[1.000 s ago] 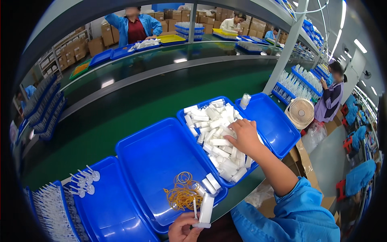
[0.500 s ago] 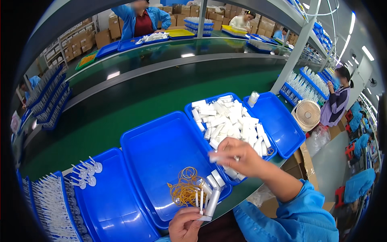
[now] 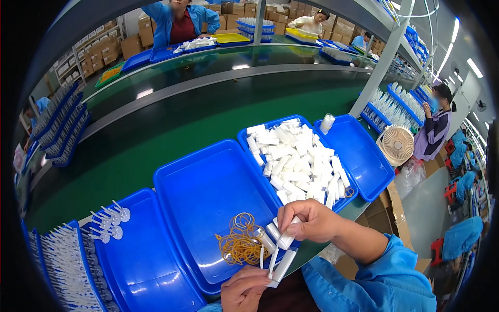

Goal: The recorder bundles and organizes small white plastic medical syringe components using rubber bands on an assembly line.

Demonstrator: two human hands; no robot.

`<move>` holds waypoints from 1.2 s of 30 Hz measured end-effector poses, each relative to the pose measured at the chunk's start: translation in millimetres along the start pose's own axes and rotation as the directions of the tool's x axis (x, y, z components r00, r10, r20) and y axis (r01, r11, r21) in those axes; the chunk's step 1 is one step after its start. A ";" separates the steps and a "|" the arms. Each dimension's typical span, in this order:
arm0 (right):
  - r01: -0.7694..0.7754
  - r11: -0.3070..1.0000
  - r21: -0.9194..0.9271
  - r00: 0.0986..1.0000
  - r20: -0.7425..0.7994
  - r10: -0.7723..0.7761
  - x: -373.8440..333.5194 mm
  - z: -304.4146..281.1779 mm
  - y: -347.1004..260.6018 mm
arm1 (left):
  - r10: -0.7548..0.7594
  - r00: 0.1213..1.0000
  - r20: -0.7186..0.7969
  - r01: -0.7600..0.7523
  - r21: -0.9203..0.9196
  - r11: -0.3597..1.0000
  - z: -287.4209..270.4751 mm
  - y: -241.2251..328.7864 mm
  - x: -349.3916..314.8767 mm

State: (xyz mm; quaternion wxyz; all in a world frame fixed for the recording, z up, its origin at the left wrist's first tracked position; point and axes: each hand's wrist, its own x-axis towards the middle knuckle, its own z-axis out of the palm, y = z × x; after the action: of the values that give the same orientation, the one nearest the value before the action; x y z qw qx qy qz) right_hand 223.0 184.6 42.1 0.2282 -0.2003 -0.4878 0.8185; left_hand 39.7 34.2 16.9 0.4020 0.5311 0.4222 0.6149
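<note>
Low in the middle, my left hand [image 3: 243,289] pinches the lower end of several thin white plastic stems [image 3: 272,262], with a white tube [image 3: 284,266] standing beside them. My right hand [image 3: 312,222] is closed on another white tube [image 3: 287,238], tilted just above the stems; whether the two touch I cannot tell. Behind my hands, yellow rubber bands [image 3: 241,244] lie heaped in a blue tray [image 3: 205,182], with more white tubes [image 3: 266,242] beside them. A second blue tray [image 3: 247,140], piled with white tubes [image 3: 296,156], sits beyond my right hand.
To the left, a blue tray [image 3: 135,265] carries clear stemmed pieces [image 3: 112,223] beside densely filled racks [image 3: 65,265]. At the right stand a blue tray [image 3: 358,161] with a clear container [image 3: 327,124] and a fan [image 3: 397,144]. A green conveyor [image 3: 182,112] runs behind; people work beyond it.
My right hand has come down and nearer to my left, bringing a white tube over the stems. The stems and tube in my left hand have shifted slightly right and down.
</note>
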 end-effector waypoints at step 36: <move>-0.461 -0.298 -0.836 0.816 -0.268 -0.512 24.5 -80.1 -35.1 | -0.091 0.996 -0.006 0.091 -0.007 0.996 1.1 -0.6 -6.1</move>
State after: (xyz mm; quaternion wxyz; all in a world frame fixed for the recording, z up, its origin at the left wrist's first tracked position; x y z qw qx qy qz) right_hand 253.3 269.9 35.2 0.1228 -0.5209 -0.8437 -0.0419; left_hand 41.5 28.8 14.4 0.4299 0.5082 0.4453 0.5989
